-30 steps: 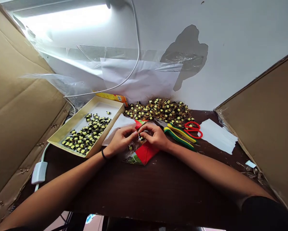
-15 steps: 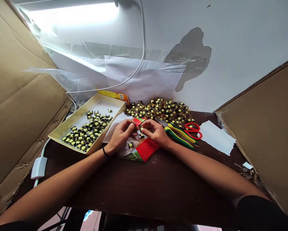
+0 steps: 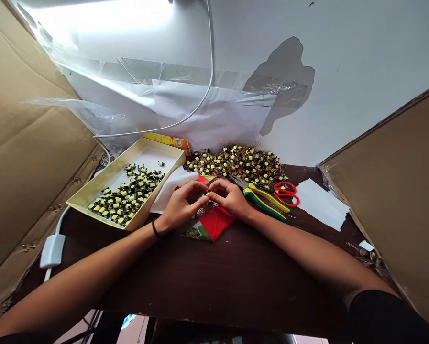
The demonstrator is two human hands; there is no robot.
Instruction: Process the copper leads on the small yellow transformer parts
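My left hand [image 3: 183, 202] and my right hand [image 3: 231, 198] meet over a red and green plastic packet [image 3: 217, 223], fingertips pinched together and touching. What they pinch is small and mostly hidden by the fingers; a small yellow-and-black wire-wound coil showed at the right fingertips a moment earlier. Under the fingers, a patch of silvery mesh-like material shows on the packet. Behind the hands lies a heap of yellow-and-black coils [image 3: 236, 161] with loose copper-coloured wire ends. More such coils [image 3: 128, 195] fill part of a shallow cardboard tray [image 3: 171, 162] on the left.
Yellow-and-green handled pliers [image 3: 268, 203] and red-handled scissors [image 3: 286, 193] lie right of my right hand. White paper [image 3: 324, 204] is further right. A white cable switch [image 3: 52, 251] hangs at the left. Cardboard walls [image 3: 393, 177] flank the dark table [image 3: 236, 277].
My left hand has moved slightly right, and its fingertips now meet those of my right hand. The coils seen on the packet are now mostly covered. The whole view has shifted slightly.
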